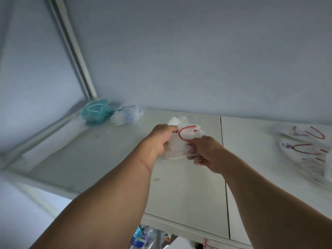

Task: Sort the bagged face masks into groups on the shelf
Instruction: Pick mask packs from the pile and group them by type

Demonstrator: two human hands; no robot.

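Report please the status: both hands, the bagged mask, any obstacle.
Left hand and right hand both grip clear plastic bag of white masks with red ear loops, over white shelf. Nothing in the way.

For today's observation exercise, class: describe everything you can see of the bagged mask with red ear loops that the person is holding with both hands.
The bagged mask with red ear loops is a white mask inside a crumpled clear plastic bag, one red loop curving across its front. It is held just above the white shelf, near the middle. The left hand grips its left side and the right hand pinches its lower right edge. The image is blurred, so any print cannot be made out.
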